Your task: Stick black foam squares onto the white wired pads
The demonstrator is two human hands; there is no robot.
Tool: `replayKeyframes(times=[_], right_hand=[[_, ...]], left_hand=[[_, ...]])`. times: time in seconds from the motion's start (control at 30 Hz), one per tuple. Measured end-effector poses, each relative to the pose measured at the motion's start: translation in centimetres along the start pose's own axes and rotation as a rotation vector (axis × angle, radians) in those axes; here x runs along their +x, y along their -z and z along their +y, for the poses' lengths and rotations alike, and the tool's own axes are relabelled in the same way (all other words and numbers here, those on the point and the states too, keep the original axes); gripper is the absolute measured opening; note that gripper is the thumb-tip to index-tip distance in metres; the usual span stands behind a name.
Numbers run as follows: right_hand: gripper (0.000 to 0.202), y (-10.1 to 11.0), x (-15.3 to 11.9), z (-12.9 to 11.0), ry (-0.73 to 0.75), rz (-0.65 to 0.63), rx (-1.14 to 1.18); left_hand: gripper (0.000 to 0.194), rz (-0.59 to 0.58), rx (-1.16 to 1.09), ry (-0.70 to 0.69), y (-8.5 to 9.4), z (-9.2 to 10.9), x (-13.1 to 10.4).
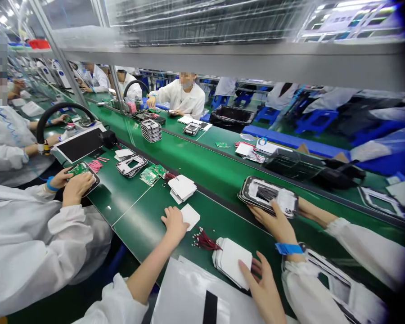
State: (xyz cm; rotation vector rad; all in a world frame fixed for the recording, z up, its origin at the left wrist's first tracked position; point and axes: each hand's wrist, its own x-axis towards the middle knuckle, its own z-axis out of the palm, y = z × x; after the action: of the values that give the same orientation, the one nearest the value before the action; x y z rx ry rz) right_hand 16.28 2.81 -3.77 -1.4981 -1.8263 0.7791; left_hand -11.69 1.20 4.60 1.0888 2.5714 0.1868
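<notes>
My left hand [176, 223] lies over the green bench with its fingers spread. Its thumb side touches a white square pad [191, 217]. Lower right, a stack of white square pads [232, 262] has dark red wires with white connectors [205, 239] spilling from its left side. At the stack's right edge is my right hand [262, 283], fingers apart, the thumb along the top pad and the other fingers beside it. A second pile of white pads [181, 188] sits farther up the bench, near green circuit boards [153, 174].
Right of me, a co-worker's hands [278, 225] hold stacked device frames [270, 195]. Left, another person's hands [77, 184] work on a housing with a circuit board. A green conveyor [216, 157] runs beyond the bench. A grey-white sheet [185, 292] lies before me.
</notes>
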Motion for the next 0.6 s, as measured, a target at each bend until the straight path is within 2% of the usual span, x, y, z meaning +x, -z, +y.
replayKeyframes(times=[0.2,0.4,0.6], right_hand=[[0.085,0.4,-0.2,-0.8,-0.141,0.007,0.136],[0.087,0.6,-0.7,-1.9,-0.16,-0.017,0.185],[0.087,0.5,-1.1,-1.9,-0.145,-0.019,0.21]], left_hand=[[0.037,-0.019,0.008,0.034,-0.4,0.5,0.5],[0.038,-0.001,-0.013,0.07,-1.1,1.1,0.2],[0.04,-0.008,-0.015,0.069,-0.8,1.9,0.4]])
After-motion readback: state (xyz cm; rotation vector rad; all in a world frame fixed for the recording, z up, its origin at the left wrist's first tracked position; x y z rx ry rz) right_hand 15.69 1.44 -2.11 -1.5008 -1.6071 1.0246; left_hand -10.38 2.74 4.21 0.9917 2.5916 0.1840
